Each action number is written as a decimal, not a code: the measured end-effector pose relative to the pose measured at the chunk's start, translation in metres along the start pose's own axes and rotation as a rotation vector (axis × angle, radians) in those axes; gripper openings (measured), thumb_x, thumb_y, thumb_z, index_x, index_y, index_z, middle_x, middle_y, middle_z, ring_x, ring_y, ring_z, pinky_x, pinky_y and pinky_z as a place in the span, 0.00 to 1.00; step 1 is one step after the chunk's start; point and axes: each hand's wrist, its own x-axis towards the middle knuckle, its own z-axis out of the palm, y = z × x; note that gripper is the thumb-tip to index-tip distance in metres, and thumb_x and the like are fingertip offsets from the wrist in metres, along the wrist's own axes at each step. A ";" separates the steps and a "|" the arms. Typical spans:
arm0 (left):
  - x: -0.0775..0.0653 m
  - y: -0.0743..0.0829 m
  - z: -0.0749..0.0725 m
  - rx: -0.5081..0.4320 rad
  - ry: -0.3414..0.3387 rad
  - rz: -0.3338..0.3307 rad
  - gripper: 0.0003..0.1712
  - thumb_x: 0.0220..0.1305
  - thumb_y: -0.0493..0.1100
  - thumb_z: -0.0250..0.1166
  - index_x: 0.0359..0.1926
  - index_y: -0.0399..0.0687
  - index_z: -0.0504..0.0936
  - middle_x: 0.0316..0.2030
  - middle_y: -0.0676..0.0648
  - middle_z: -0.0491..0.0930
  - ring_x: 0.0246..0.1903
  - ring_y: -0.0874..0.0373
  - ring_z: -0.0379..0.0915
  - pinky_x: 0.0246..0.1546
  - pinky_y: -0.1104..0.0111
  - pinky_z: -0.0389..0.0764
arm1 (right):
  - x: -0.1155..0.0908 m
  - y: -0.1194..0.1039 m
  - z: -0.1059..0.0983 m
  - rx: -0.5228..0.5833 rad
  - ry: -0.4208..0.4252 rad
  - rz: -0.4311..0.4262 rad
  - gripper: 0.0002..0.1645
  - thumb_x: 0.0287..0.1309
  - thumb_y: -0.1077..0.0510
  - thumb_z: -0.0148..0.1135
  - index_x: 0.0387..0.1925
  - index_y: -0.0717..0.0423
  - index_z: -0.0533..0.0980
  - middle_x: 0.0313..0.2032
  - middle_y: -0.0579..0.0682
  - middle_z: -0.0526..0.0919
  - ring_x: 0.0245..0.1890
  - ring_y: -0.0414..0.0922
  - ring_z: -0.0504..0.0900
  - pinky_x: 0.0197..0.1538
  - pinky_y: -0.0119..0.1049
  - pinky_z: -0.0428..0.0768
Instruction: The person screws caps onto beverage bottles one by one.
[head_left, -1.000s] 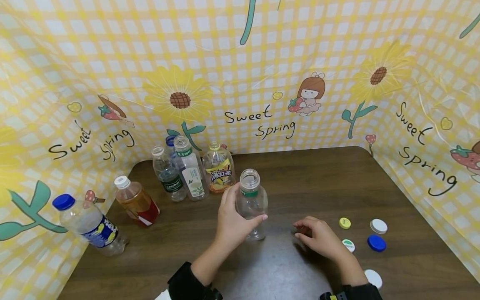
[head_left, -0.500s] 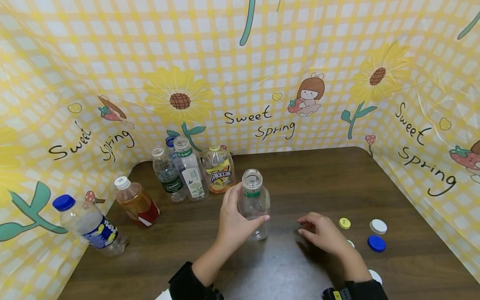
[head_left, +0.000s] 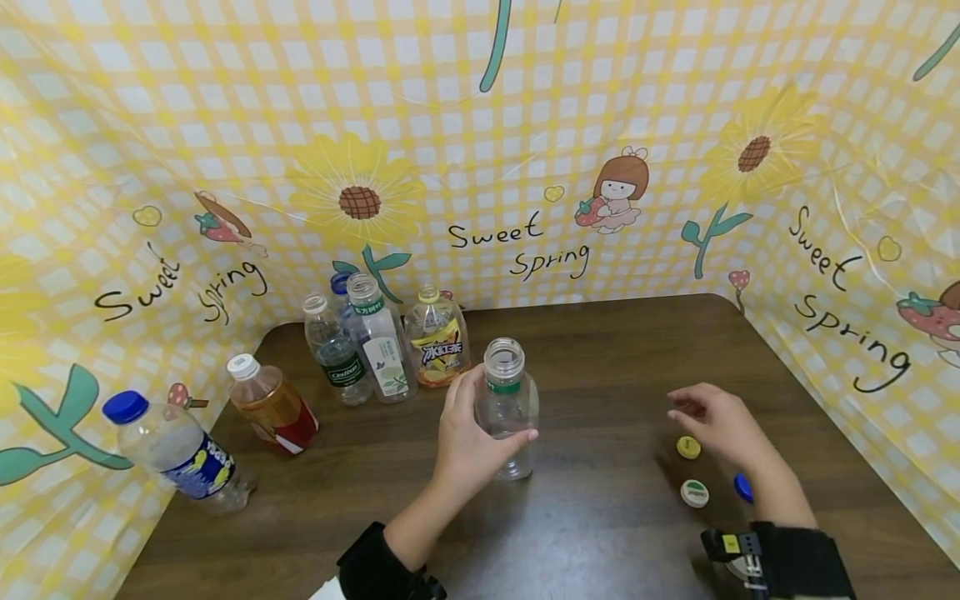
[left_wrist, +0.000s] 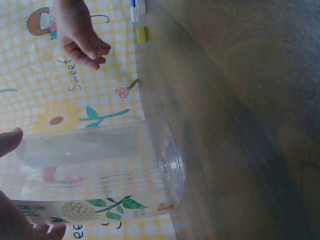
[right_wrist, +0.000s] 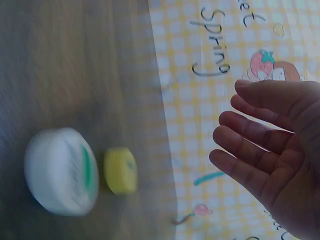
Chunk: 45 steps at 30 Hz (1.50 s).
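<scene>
Bottle (head_left: 512,407), uncapped, upright at frame centre, is being clasped by the left-hand grip (head_left: 467,433); right-hand grip (head_left: 716,421), empty, loosely spread, is hovering near the yellow cap (head_left: 688,448), lower right.

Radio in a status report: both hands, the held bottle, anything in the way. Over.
Left fingers gripping clear bottle. Right fingers holding nothing, apart from yellow cap. Bottle mouth uncapped, nothing visible blocking it.
</scene>
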 end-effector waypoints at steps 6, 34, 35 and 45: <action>0.001 0.000 0.000 -0.001 0.001 0.001 0.55 0.32 0.45 0.86 0.64 0.44 0.68 0.57 0.45 0.70 0.57 0.52 0.67 0.58 0.54 0.71 | 0.007 0.022 -0.026 -0.100 -0.015 0.085 0.16 0.61 0.62 0.64 0.46 0.72 0.78 0.37 0.63 0.81 0.37 0.58 0.81 0.39 0.54 0.78; 0.003 0.001 -0.003 0.003 0.019 0.006 0.54 0.33 0.44 0.85 0.64 0.43 0.68 0.57 0.45 0.70 0.57 0.52 0.67 0.58 0.55 0.71 | -0.004 0.078 -0.031 -0.314 -0.271 0.383 0.13 0.50 0.60 0.68 0.25 0.68 0.77 0.23 0.57 0.78 0.26 0.52 0.76 0.30 0.47 0.76; 0.003 0.001 -0.004 0.003 0.018 0.004 0.54 0.33 0.44 0.85 0.64 0.43 0.68 0.57 0.46 0.70 0.57 0.52 0.67 0.58 0.55 0.71 | -0.003 0.077 -0.030 -0.318 -0.266 0.378 0.12 0.51 0.60 0.68 0.23 0.67 0.77 0.22 0.56 0.78 0.25 0.51 0.75 0.30 0.46 0.75; 0.004 0.001 -0.005 0.001 0.017 0.002 0.54 0.34 0.44 0.85 0.64 0.43 0.67 0.57 0.46 0.70 0.57 0.53 0.67 0.59 0.54 0.71 | -0.001 0.073 -0.023 -0.336 -0.212 0.361 0.13 0.52 0.60 0.67 0.20 0.64 0.75 0.21 0.54 0.77 0.24 0.52 0.75 0.31 0.49 0.75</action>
